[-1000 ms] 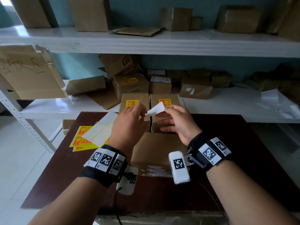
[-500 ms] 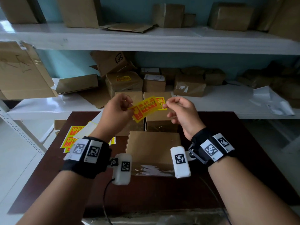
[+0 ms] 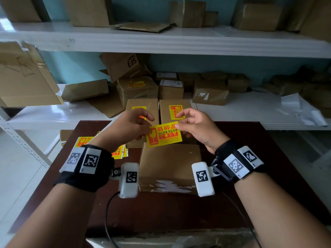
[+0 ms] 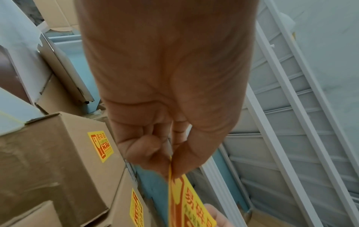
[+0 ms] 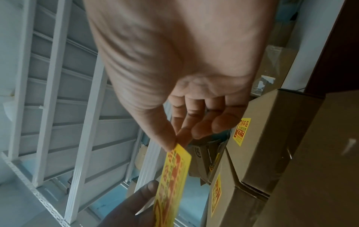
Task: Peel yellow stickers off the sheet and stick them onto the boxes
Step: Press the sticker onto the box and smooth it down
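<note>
A yellow sticker [image 3: 163,134] with red print hangs in the air between both hands, face toward me. My left hand [image 3: 132,125] pinches its left edge, and my right hand [image 3: 194,126] pinches its upper right corner. The pinches also show in the wrist views, on the sticker [image 4: 186,198] and the sticker [image 5: 170,179]. Just below it sits a plain brown box [image 3: 169,166] on the dark table [image 3: 197,208]. The sticker sheets [image 3: 84,141] lie on the table at left, partly hidden by my left wrist.
Two boxes [image 3: 176,109] bearing yellow stickers stand behind the plain box at the table's far edge. White shelves [image 3: 232,111] behind hold several more cardboard boxes, and loose white paper [image 3: 300,110] lies at right. A cable [image 3: 107,212] runs from my left wrist camera.
A second ago the hands held a white backing strip; half a second ago a tilted yellow sticker. Now the sticker is lower, level, and just above the plain box.
</note>
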